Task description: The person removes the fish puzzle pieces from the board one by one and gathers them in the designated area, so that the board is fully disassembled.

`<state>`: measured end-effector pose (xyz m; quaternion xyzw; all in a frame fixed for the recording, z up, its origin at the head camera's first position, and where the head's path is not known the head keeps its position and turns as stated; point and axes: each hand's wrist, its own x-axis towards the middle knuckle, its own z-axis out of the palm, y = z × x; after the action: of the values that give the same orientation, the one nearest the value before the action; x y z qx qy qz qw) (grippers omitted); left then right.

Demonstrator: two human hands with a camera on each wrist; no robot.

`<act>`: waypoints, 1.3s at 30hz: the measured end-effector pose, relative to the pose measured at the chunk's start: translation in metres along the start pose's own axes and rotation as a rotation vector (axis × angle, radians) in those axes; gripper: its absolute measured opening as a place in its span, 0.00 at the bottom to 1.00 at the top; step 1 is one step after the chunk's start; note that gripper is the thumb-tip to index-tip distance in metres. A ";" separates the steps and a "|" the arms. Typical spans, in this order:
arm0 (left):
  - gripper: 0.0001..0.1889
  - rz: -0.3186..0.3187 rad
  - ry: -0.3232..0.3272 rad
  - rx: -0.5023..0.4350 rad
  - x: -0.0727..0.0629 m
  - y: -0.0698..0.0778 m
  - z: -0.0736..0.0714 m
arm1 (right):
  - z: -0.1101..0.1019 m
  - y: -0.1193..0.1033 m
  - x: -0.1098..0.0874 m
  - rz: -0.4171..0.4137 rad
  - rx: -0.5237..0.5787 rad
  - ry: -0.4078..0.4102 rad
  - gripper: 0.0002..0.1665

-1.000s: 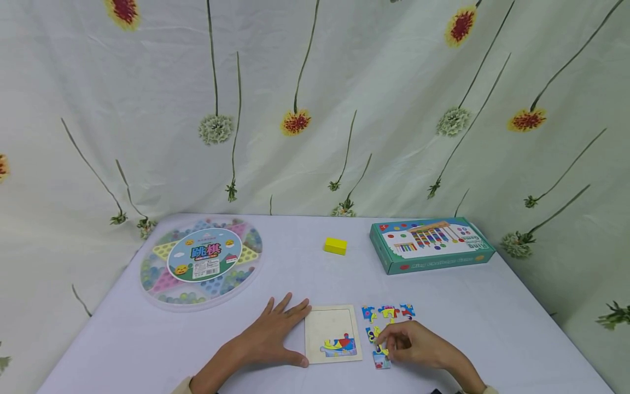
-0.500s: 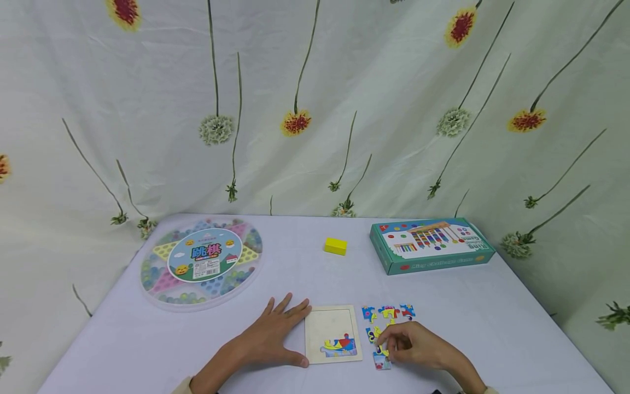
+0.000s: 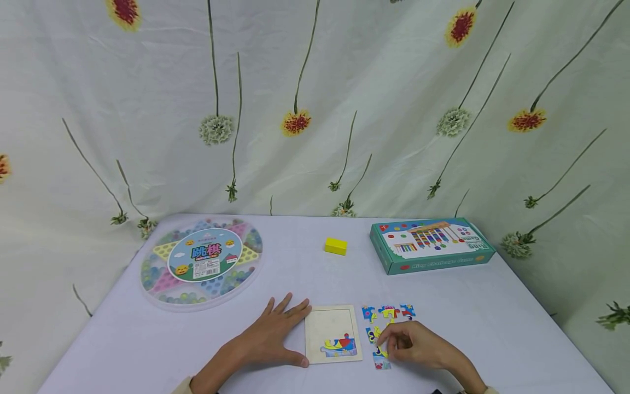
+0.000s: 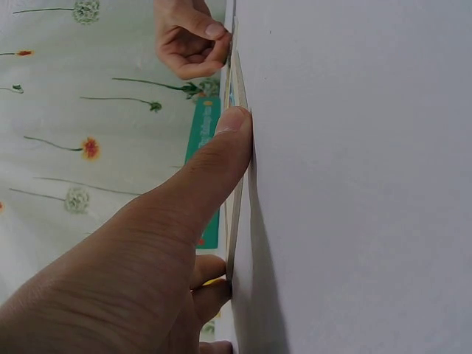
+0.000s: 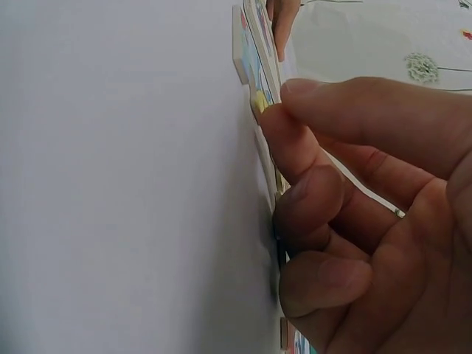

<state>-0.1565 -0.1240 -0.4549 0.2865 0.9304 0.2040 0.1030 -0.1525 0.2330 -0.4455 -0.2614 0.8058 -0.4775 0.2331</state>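
Observation:
My left hand (image 3: 268,339) lies with its fingers spread along the left side of a square wooden puzzle tray (image 3: 322,323). In the left wrist view, the straight thumb (image 4: 221,151) touches the tray's near edge. A few joined pieces (image 3: 346,348), blue, yellow and red, fill the tray's lower right corner. To the right of it, my right hand (image 3: 418,345) has curled fingers and pinches at a yellow and blue puzzle piece (image 3: 381,350), mostly hidden by the fingertips. Just below that lies a blue piece (image 3: 381,362).
Several loose puzzle pieces (image 3: 389,312) are laid out right of the tray, some behind the right hand. Farther back stand a yellow block (image 3: 336,246) and a green game box (image 3: 438,265). A round Chinese checkers set (image 3: 204,254) is at the back left, before a flowered cloth (image 3: 394,126).
Both hands stay almost where they were. The blue piece below the right fingertips shifts very slightly; the joined pieces in the tray look the same.

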 end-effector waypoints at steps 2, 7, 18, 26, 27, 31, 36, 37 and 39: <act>0.56 -0.001 -0.001 0.001 0.000 0.000 0.000 | 0.000 0.000 0.000 0.005 -0.004 0.003 0.11; 0.56 -0.005 0.000 0.004 0.000 0.000 0.000 | -0.001 0.000 0.001 0.004 -0.039 0.027 0.11; 0.56 -0.024 -0.008 0.010 0.002 -0.001 0.001 | 0.004 -0.005 0.011 -0.052 -0.193 0.121 0.11; 0.57 -0.020 -0.007 0.013 0.002 -0.002 0.002 | 0.013 -0.014 0.026 -0.100 -0.258 0.119 0.16; 0.57 -0.019 -0.006 0.013 0.002 -0.002 0.002 | 0.015 -0.015 0.028 -0.107 -0.265 0.115 0.17; 0.57 -0.019 -0.001 0.009 0.002 -0.002 0.002 | 0.021 -0.018 0.039 -0.124 -0.268 0.085 0.19; 0.57 -0.021 0.000 0.001 0.002 -0.001 0.001 | 0.028 -0.025 0.048 -0.112 -0.278 0.047 0.21; 0.57 -0.023 0.000 0.003 0.002 -0.001 0.001 | 0.029 -0.027 0.049 -0.112 -0.288 0.043 0.22; 0.57 -0.023 0.000 0.004 0.002 -0.001 0.001 | 0.032 -0.030 0.052 -0.112 -0.306 0.034 0.23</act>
<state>-0.1582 -0.1231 -0.4561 0.2760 0.9341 0.2009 0.1047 -0.1659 0.1670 -0.4393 -0.3304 0.8570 -0.3659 0.1501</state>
